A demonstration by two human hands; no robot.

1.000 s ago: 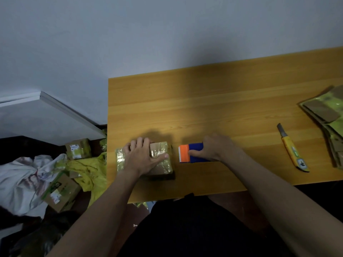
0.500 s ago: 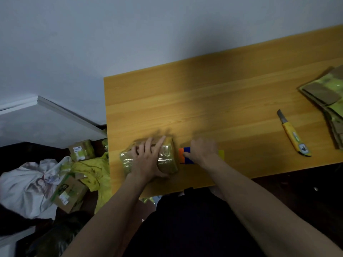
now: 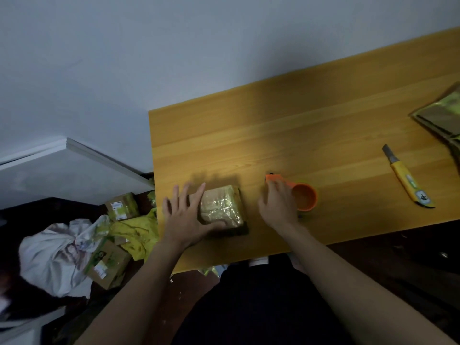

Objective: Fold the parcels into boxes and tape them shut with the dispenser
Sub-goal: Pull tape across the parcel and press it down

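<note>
From my remote seat I see a wooden table with its near edge running across the lower middle; its far edge meets a pale wall; the light is dim. Nearest on the table, close to the left corner, sits 1 small taped box, shiny with tape, its long axis running roughly near to far. My left hand lies against the box's left side, fingers spread and straight, thumb along its near edge; nothing is clenched. Just right of the box, apart from it, my right hand curls over the orange tape dispenser, grasping it; the roll end points right, the flat orange end points away to the far left. Well to the right lies a yellow utility knife, blade pointing away. At the far right edge rests a stack of flattened parcels. On the floor to the left I see cardboard boxes, yellow wrapping and a white bag; their contents are not visible.
</note>
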